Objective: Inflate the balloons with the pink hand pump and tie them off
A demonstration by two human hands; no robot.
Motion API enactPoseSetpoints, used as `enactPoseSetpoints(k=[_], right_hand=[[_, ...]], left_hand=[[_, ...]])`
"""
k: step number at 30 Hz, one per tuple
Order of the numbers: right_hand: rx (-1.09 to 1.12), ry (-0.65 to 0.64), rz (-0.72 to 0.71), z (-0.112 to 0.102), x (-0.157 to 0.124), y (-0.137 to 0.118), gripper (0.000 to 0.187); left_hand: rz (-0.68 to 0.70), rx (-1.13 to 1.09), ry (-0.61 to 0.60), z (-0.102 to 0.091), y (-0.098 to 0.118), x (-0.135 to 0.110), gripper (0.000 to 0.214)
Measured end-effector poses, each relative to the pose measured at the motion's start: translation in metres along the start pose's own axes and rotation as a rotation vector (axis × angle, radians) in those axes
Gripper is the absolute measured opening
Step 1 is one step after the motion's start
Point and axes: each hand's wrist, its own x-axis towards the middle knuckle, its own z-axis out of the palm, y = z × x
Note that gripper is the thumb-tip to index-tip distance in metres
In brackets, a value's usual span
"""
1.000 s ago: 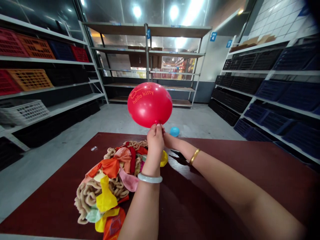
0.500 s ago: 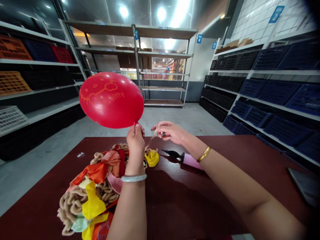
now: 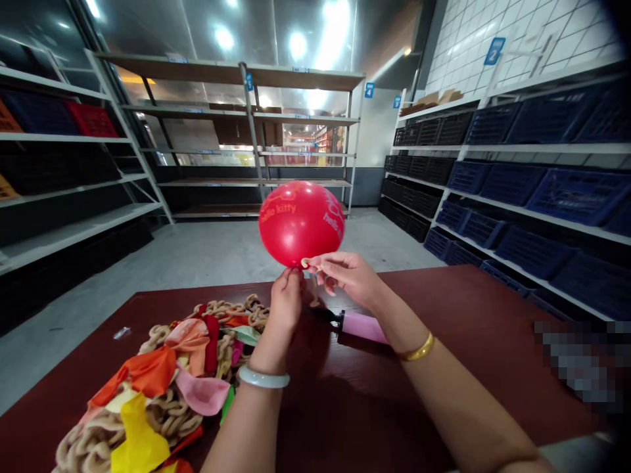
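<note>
A blown-up red balloon [image 3: 300,226] with printed lettering stands above my hands, its neck pinched between the closed fingers of my left hand [image 3: 286,295]. My right hand [image 3: 348,272], closed beside the neck, grips a beige cord [image 3: 305,263] whose tip pokes out near the balloon; the rest hangs below the fingers. Beneath my right hand a pink hand pump [image 3: 365,326] with a black nozzle lies on the table. To the left of my left forearm spreads a pile of thick beige cord [image 3: 93,433] mixed with flat balloons, among them a yellow balloon [image 3: 138,437] and a pink balloon [image 3: 202,389].
The dark red-brown table [image 3: 345,407] carries a small clear scrap [image 3: 121,333] at its left side. A blurred-out patch [image 3: 579,368] covers something at the right. Beyond stand metal shelves [image 3: 221,184] and racks of blue crates [image 3: 586,190].
The balloon has swung rightward and turned to point away from me. My right hand has brought the cord's end up to the balloon's neck. The camera view has shifted slightly right.
</note>
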Motion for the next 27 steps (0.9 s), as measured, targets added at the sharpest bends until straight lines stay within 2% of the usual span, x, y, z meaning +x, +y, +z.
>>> enactPoseSetpoints(k=[3, 7, 11, 16, 22, 27], right_hand=[[-0.112, -0.005, -0.013, -0.005, -0.01, 0.005, 0.032], [-0.229, -0.014, -0.004, -0.009, -0.016, 0.003, 0.037], [-0.297, -0.032, -0.013, -0.008, -0.018, -0.007, 0.035], [-0.365, -0.123, -0.025, -0.003, -0.019, -0.016, 0.034], [-0.482, -0.081, -0.06, -0.007, -0.018, -0.017, 0.035], [-0.53, -0.047, -0.14, -0.014, -0.018, -0.014, 0.037]], left_hand=[[-0.129, -0.053, -0.06, 0.008, -0.003, -0.007, 0.021], [-0.136, -0.041, -0.08, 0.016, -0.006, -0.013, 0.02], [-0.149, -0.007, -0.106, 0.017, -0.011, -0.014, 0.027], [-0.062, 0.118, -0.119, 0.012, -0.013, -0.017, 0.032], [-0.014, 0.215, -0.141, 0.013, -0.006, -0.021, 0.046], [0.177, 0.482, -0.214, 0.012, -0.006, -0.018, 0.037]])
